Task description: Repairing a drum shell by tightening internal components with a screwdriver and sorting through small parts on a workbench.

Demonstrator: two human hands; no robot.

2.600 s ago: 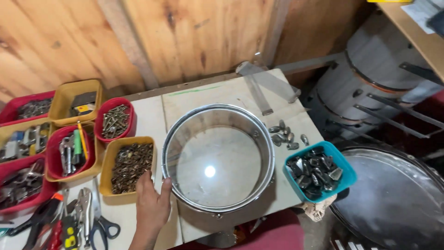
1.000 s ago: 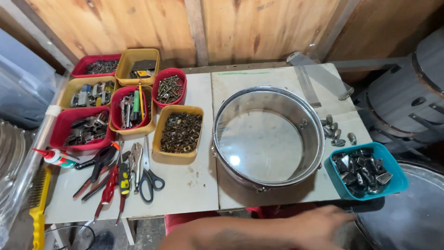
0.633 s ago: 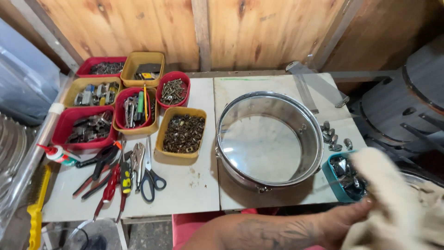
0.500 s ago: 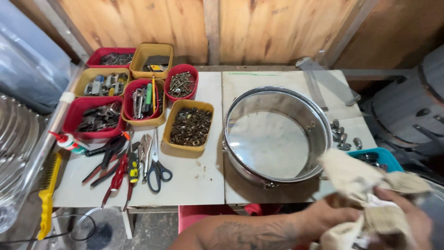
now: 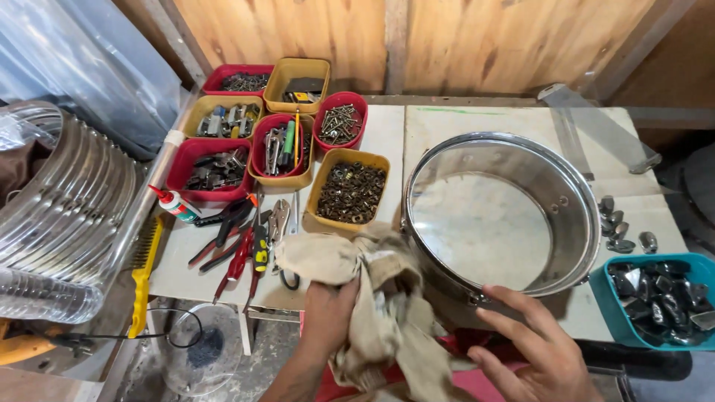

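My left hand (image 5: 326,316) grips a crumpled beige cloth (image 5: 376,298) at the table's front edge. The cloth drapes over the tools there and against the near left side of a shiny metal drum shell (image 5: 500,216). My right hand (image 5: 532,353) hovers with fingers spread just below the shell's near rim, holding nothing. The shell lies flat on the white table (image 5: 439,123), open side up.
Red and yellow bins of screws, nuts and small parts (image 5: 350,192) fill the table's left half. Pliers and screwdrivers (image 5: 238,242) lie in front of them. A teal bin of metal lugs (image 5: 661,298) sits at the right, loose lugs (image 5: 622,231) beside it. A yellow wire brush (image 5: 143,272) hangs off the left edge.
The view has swung left. The cloth came in from the right into my left hand, and my right hand has let go and opened below the shell.
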